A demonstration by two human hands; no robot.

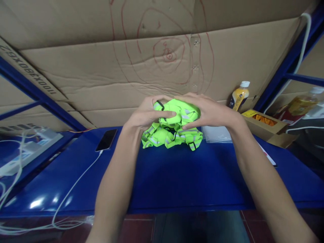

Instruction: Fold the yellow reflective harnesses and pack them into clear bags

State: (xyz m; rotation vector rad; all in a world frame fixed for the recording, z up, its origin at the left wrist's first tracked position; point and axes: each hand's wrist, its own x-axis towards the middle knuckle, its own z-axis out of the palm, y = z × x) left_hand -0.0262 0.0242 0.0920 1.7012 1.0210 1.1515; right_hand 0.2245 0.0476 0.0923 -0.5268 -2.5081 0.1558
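Observation:
A heap of neon-green reflective straps (159,136) with silver bands and black buckles lies on the blue shelf (187,179), close to the cardboard at the back. On its left side, my left hand (149,113) is closed around the upper folded straps, thumb lying across their front. From the right, my right hand (199,109) grips the same upper bundle, fingers over the top and thumb underneath. More loops spread out below both hands. Just right of the heap, a clear plastic bag (217,134) lies partly behind my right wrist.
A phone (106,140) on a white charging cable lies at left, near a power strip (37,148). To the right stand a yellow-labelled bottle (239,96) and an opened carton (265,126) with orange packets. Cardboard (88,71) with red circles walls the back.

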